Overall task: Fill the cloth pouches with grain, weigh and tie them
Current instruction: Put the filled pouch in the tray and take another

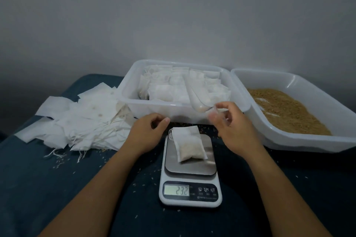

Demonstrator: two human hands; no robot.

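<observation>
Nearest the camera sits the kitchen scale (190, 174) on a dark blue cloth-covered surface (a bed or a draped desk, I cannot tell which), its display (176, 190) reading 232. On its steel platter lies one filled pouch (188, 144), flat, with its long axis running from the near right to the far left, so the drawstring mouth (171, 134) points away from the person and slightly leftward.

Both hands hover just beyond the pouch, one on each side of that far end. The left hand (149, 132) is loosely curled with thumb and forefinger close together, apparently holding nothing; it is the nearer one to the drawstring, just beside it but not touching. The right hand (230, 125) is blurred. It seems to pinch a clear plastic scoop (200, 101) whose bowl rests over the rim of the tub behind, though the grip itself is hard to make out.

Judging from this, weighing is the step in hand, and tying would come most easily from the left side.

Further back, loose empty pouches (84, 121) are heaped at the left, the tub of finished pouches (179, 88) stands in the middle, and the grain tray (294, 109) lies at the right.
</observation>
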